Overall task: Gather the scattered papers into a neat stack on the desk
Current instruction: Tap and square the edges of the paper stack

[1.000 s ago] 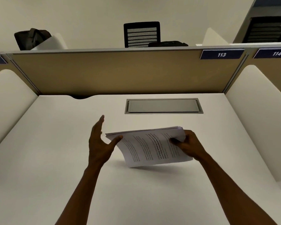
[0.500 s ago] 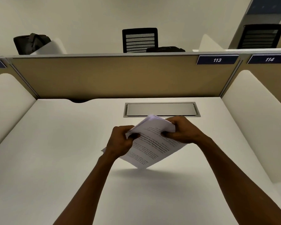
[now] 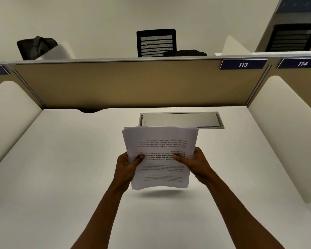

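Bare desk (image 3: 65, 177) lies open left of the left hand (image 3: 127, 165) and right of the right hand (image 3: 198, 163); beyond both, a flush cable hatch (image 3: 180, 120), then the partition (image 3: 133, 83); side panels (image 3: 284, 133) wall each flank.

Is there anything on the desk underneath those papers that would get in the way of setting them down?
Nothing visible. Both hands, left hand and right hand, hold the papers just above the desk, which shows only their shadow below. The cable hatch lies farther back.

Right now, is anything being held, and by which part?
Yes: the paper stack, lifted off the desk. Left hand grips its left edge, right hand its right edge, thumbs on top.
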